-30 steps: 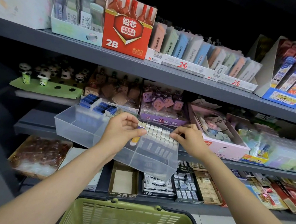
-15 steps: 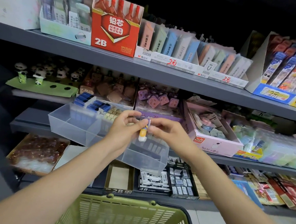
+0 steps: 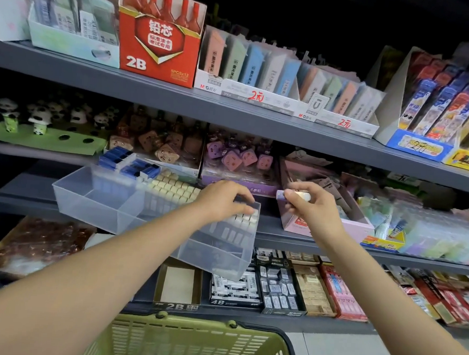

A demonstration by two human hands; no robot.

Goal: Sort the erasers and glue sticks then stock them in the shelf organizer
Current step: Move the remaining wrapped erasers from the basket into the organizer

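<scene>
Since half a second ago, hands have parted: left hand point(image 3: 221, 201) rests fingers-down on white erasers in the clear plastic divided organizer point(image 3: 154, 216); right hand point(image 3: 312, 206) pinches a small glue stick point(image 3: 294, 195), long axis pointing left toward it.

A clear plastic shelf organizer point(image 3: 97, 204) is jutting over the middle shelf's front edge, carrying blue-sleeved erasers point(image 3: 135, 165) at its back, cream erasers point(image 3: 172, 190) mid-row, while a purple-capped glue stick point(image 3: 292, 195) is lying level beyond its right edge.
</scene>
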